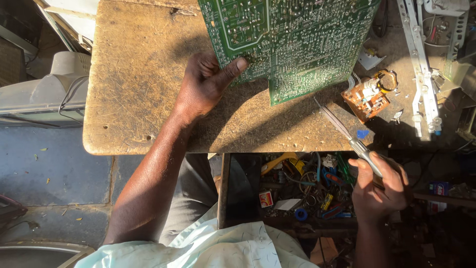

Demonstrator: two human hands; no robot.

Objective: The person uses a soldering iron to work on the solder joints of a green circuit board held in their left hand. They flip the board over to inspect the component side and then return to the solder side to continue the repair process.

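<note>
The left hand (206, 82) grips a green circuit board (292, 42). The right hand (379, 186) holds tweezers (342, 130) above a drawer (307, 191) full of tools.

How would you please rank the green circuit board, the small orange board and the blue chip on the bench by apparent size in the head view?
1. Green circuit board, cropped at top
2. Small orange board
3. Blue chip

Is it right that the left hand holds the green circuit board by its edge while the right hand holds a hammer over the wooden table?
Not quite. The right hand holds a thin soldering iron, not a hammer; its tip points toward the green circuit board. The head view shows this. The rest is right: the left hand grips the board's edge over the wooden table.
</note>
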